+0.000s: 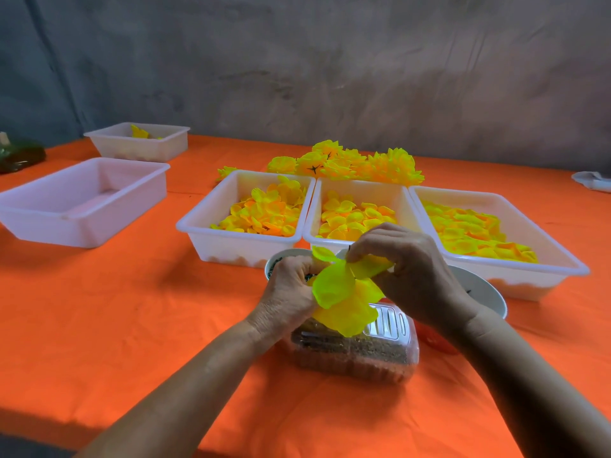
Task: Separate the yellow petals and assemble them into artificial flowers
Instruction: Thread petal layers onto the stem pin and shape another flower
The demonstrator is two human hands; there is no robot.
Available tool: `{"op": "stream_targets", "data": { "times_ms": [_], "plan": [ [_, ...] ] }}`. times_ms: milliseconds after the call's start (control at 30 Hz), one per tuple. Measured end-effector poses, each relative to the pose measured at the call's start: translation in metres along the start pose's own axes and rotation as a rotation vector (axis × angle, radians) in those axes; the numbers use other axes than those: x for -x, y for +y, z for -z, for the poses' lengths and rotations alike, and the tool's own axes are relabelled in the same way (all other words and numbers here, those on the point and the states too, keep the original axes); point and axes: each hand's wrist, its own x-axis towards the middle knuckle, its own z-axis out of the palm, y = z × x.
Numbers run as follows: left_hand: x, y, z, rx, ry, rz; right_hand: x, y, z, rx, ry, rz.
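**Two hands, one half-built flower**

Two hands work above the clear lidded box (355, 348), which sits on the orange tabletop (132, 309) nearest the person. The left hand (291, 292) is curled round the base of a cluster of yellow petals (344, 299), apparently to steady it as a stem end. The right hand (406, 269) pinches the upper petals between thumb and fingertips, probably to peel one free or seat it on the cluster. The cluster hangs just above the box's far edge, clear of the tabletop.

Three white trays of loose petals stand side by side beyond the box: the left petal tray (198, 226), the middle petal tray (310, 226) and the right petal tray (562, 259), all within easy reach. Behind them lies a pile of finished flowers (347, 163); their number cannot be counted. Two more white trays stand well to the left of the box: a near one (82, 223) with no petals visible, and a far one (139, 150) with a few yellow pieces. Two round bowls flank the box's far side, the left bowl (281, 254) and the right bowl (486, 295), both largely hidden by the hands.
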Motion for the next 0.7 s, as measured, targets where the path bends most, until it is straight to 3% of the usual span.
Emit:
{"op": "stream_targets", "data": {
  "times_ms": [200,533,700],
  "plan": [
    [0.0,0.006,0.007,0.044,-0.028,0.016,0.001,0.006,-0.002,-0.145,-0.012,-0.134],
    [-0.001,0.016,0.027,0.13,0.1,0.099,0.004,0.003,-0.002,-0.155,0.009,-0.142],
    [-0.006,0.027,0.031,0.232,0.062,0.164,0.005,0.004,-0.002,-0.178,0.008,-0.197]
  ]
}}
